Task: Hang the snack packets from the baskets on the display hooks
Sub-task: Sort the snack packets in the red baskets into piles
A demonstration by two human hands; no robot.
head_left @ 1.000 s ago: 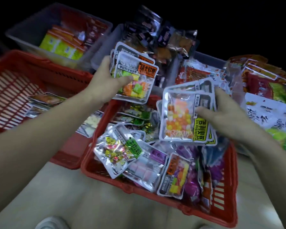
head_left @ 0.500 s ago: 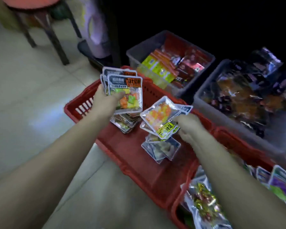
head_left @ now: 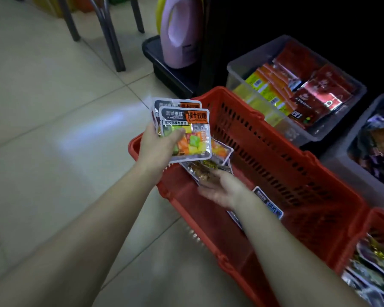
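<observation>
A stack of candy packets (head_left: 187, 138) is gripped in the left hand (head_left: 157, 149), with the thumb curled over the front, above the left end of the red basket (head_left: 275, 151). Inside that basket, loose packets (head_left: 218, 151) are met by the right hand (head_left: 222, 191), whose fingers (head_left: 208, 189) are kept loosely straight around nothing. Further right, a clear bin (head_left: 235, 83) is filled with red and yellow packets.

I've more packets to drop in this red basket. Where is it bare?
The red basket is bare along its slotted far wall, from the blue-labelled packet to its right end. Its left end is crowded: loose packets lie under the right hand and the candy stack in the left hand. Tiled floor left of it is bare.
</observation>
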